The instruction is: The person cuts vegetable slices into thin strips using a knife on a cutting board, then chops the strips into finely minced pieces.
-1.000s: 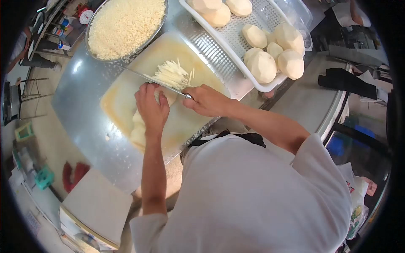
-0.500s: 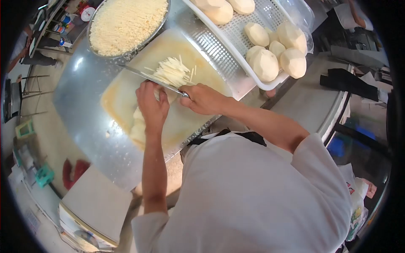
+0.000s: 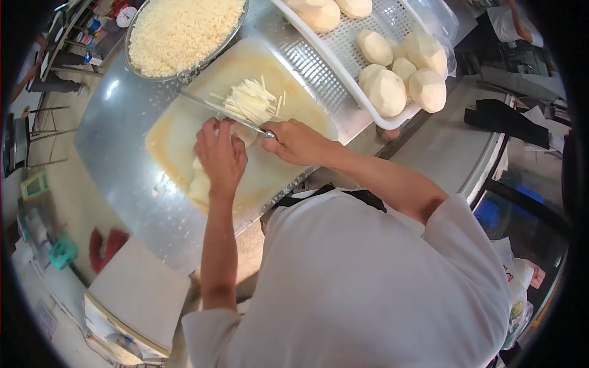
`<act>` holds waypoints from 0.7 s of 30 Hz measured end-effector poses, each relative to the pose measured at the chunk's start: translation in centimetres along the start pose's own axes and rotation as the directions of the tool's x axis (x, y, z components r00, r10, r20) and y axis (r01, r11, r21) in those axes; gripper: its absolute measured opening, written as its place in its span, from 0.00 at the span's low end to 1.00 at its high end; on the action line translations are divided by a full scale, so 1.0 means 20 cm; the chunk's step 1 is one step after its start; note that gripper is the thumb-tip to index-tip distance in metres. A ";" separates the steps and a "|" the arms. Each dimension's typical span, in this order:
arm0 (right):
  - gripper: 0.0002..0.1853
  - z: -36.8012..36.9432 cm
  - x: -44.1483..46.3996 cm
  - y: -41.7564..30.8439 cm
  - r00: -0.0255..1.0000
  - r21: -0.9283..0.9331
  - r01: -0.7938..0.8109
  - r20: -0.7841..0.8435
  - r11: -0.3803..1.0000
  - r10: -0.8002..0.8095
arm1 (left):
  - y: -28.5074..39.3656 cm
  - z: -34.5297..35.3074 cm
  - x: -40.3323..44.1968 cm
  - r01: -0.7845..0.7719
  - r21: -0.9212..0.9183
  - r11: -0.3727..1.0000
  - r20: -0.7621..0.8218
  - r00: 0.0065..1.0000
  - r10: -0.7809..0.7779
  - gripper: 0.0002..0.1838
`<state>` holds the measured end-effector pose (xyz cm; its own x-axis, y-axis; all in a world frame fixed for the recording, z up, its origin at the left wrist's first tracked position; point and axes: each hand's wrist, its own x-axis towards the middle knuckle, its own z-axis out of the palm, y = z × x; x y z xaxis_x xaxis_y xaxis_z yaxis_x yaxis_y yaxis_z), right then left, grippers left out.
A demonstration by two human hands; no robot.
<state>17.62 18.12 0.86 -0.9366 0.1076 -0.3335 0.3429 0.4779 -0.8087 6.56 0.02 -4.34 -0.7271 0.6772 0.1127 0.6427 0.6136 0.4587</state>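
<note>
Closed around the handle of a knife (image 3: 222, 111), the right hand (image 3: 292, 142) holds the blade out to the far left, between the pile of pale sticks (image 3: 252, 101) on its far side and the left hand (image 3: 221, 158) on its near side. Fingers bent and thumb somewhat apart, the left hand steadies a pale piece (image 3: 247, 134) on the cutting board (image 3: 292, 95); its fingertips are close to the blade. More pale slices (image 3: 197, 187) lie left of the left wrist, partly hidden by the arm.

Along its near side the board runs close to the edge of the metal table (image 3: 125, 153), where white crumbs are scattered. Bare metal to the left gives the widest open room; on the right only a narrow strip separates the board from a white perforated basket (image 3: 336, 57) of peeled tubers (image 3: 384, 92). Beyond the board, at the far left, a round bowl (image 3: 126, 51) heaped with pale chopped bits (image 3: 182, 35) limits room past the knife tip. Clear plastic (image 3: 434, 21) lies against the basket's far right side.
</note>
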 end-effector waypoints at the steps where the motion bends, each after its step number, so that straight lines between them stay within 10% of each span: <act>1: 0.21 0.00 0.03 0.01 0.999 -0.003 0.034 -0.017 0.999 -0.034 | 0.00 -0.01 0.01 0.003 -0.006 1.000 0.009 1.000 -0.003 0.20; 21: 0.25 -0.05 -0.02 -0.12 0.993 -0.030 -0.084 0.081 0.996 0.086 | -0.02 0.02 0.03 -0.007 -0.099 0.995 -0.110 0.994 -0.004 0.19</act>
<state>17.11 17.84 3.35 -0.8946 0.0774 -0.4400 0.4179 0.4935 -0.7628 5.96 0.22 -4.84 -0.7516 0.6262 0.2072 0.6209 0.5657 0.5427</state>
